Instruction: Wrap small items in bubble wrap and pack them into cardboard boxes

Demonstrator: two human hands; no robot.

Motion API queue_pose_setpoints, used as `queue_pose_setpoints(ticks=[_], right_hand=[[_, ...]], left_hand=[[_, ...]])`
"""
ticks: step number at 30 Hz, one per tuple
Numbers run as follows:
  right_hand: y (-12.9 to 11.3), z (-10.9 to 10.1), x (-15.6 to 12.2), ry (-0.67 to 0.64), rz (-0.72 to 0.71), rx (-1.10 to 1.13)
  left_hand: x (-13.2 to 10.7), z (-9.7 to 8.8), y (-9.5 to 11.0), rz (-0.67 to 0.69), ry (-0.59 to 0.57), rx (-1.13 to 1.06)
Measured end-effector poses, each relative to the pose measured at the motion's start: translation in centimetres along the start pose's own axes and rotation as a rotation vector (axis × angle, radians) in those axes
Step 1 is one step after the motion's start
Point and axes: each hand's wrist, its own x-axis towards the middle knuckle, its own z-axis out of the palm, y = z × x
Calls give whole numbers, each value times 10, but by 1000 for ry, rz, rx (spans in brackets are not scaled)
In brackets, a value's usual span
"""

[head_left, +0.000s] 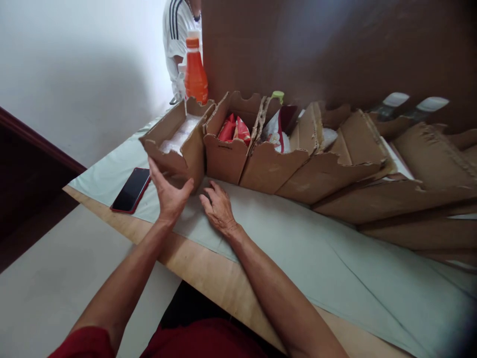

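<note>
At the left end of the row stands a cardboard box [192,159] with clear plastic-wrapped pale items [181,135] inside. My left hand [169,194] is at its near left corner, thumb and fingers spread wide, the fingertips seeming to touch the cardboard. Lower and to the right, my right hand [219,206] rests over the cloth [276,228] in front of the boxes, its fingers loosely bent and apart, holding nothing. A second cardboard box [225,161] beside the first contains red packets [234,130].
A phone [131,190] lies left of my left hand, near the wooden table edge [194,256]. More cardboard boxes [283,169] with packets continue rightward. An orange bottle [196,74] stands behind the row, before a person in a white sleeve [174,27]. A brown panel [316,54] rises behind.
</note>
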Motion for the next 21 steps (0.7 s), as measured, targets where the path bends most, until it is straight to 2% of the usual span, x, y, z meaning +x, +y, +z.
queue_pose_setpoints(ticks=[5,11,15,18,21], right_hand=[[3,1,1,3,-5,28],[8,4,1,2,-17,31],[8,3,0,-17,-21,14],[7,2,2,-39,-27,-7],[4,2,4,-56,-32,-51]], left_hand=[[43,32,-7,40,-30,13],[62,53,-12,26,-47,16],[51,60,-21,-21,-62,-26],[31,61,-29,-128,-159,-20],[13,57,-31,-134,-254,-3]])
